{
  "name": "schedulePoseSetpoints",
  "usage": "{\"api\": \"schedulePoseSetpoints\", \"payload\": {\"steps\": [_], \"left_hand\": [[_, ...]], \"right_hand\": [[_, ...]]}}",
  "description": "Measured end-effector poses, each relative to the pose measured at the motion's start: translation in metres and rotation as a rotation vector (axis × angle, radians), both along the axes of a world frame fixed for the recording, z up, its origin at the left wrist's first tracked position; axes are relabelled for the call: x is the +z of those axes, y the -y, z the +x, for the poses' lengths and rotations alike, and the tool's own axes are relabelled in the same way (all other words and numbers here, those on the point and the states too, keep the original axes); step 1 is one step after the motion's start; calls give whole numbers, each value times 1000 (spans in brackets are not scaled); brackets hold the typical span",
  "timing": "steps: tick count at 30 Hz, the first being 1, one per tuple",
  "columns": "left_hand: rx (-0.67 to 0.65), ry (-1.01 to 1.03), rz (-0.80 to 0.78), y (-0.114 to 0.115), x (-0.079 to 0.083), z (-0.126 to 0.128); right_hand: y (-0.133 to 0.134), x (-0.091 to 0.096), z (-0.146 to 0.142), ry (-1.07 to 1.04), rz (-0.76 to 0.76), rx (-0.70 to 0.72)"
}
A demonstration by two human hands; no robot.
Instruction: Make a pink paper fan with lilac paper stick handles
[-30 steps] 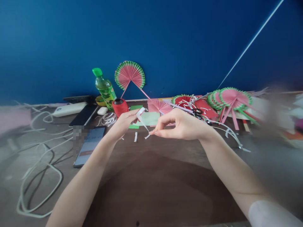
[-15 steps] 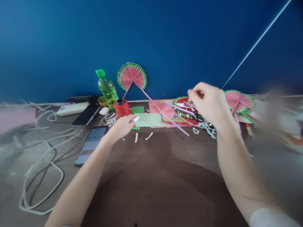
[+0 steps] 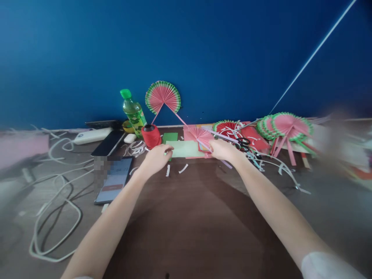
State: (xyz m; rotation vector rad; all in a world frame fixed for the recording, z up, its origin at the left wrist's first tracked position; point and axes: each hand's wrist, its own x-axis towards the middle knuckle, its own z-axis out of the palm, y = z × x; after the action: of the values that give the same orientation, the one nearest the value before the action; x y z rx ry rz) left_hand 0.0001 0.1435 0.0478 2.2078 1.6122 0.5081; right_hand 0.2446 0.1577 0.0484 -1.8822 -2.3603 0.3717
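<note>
My left hand (image 3: 157,158) has its fingers curled beside the red thread spool (image 3: 152,136), at the left end of a pale green paper strip (image 3: 186,148). A small pale piece, too small to name, shows at its fingertips. My right hand (image 3: 223,151) is closed at the lower right edge of a small pink pleated paper fan (image 3: 199,133), over one of its lilac sticks. That hand hides part of the stick. Against the blue wall stands a round pink and green pleated fan (image 3: 162,97) on two pink sticks.
Left lie a green-capped bottle (image 3: 134,112), a phone (image 3: 114,182), a white power bank (image 3: 92,135) and looped white cable (image 3: 55,259). Right are black scissors (image 3: 243,144), a red paper packet (image 3: 255,140), more pleated fans (image 3: 292,124) and white strips (image 3: 290,176). Paper scraps (image 3: 183,168) lie in front.
My right hand has come down and left from above the scissors to the small pink fan. My left hand has shifted slightly, and the white piece at its fingertips shows less.
</note>
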Motion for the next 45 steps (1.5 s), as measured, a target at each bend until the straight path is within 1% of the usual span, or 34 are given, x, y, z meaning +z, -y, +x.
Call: {"api": "schedulePoseSetpoints", "payload": {"steps": [2, 3, 5, 6, 7, 10, 13, 15, 18, 21, 22, 24, 26, 28, 30, 32, 35, 38, 40, 42, 45], "left_hand": [[18, 100, -51, 0, -3, 6], [41, 183, -104, -2, -5, 9], [93, 397, -276, -7, -7, 18], [140, 553, -385, -10, -8, 24], [150, 607, -435, -13, -9, 29], [133, 732, -498, -20, -11, 47], [116, 1002, -519, -20, -12, 60], [114, 1103, -478, -19, -14, 64], [136, 1123, -384, -24, -18, 60], [166, 1133, -214, -31, -18, 46], [157, 1103, -108, -33, -17, 42], [163, 973, 41, -33, -12, 34], [173, 841, 158, -30, -4, 30], [178, 745, 233, -25, 2, 31], [192, 696, 263, -21, 6, 33], [210, 677, 266, -19, 8, 36], [234, 670, 252, -19, 9, 36], [258, 659, 240, -20, 12, 32], [265, 647, 234, -20, 15, 28], [243, 644, 244, -20, 17, 25], [138, 670, 251, -20, 18, 23]], "right_hand": [[0, -1, -1, -31, -3, 18], [1, 1, -2, -46, -4, 28], [4, 8, -3, -108, 6, 62], [7, 12, -5, -158, 22, 86], [10, 16, -7, -221, 45, 110], [24, 28, -20, -391, 110, 178], [39, 35, -36, -437, 70, 251], [47, 37, -43, -464, 25, 317], [53, 40, -44, -519, -37, 373], [50, 45, -32, -606, -18, 295], [48, 46, -27, -645, -7, 258], [43, 48, -18, -739, -2, 209], [38, 49, -13, -844, -7, 203], [35, 49, -11, -967, -21, 228], [34, 48, -12, -1082, -34, 261], [35, 48, -14, -1136, -48, 283], [36, 50, -13, -1129, -72, 313], [37, 54, -9, -1133, -98, 353], [37, 57, -5, -1130, -112, 355], [38, 59, -3, -1119, -123, 344], [38, 60, 1, -1101, -137, 341]]}}
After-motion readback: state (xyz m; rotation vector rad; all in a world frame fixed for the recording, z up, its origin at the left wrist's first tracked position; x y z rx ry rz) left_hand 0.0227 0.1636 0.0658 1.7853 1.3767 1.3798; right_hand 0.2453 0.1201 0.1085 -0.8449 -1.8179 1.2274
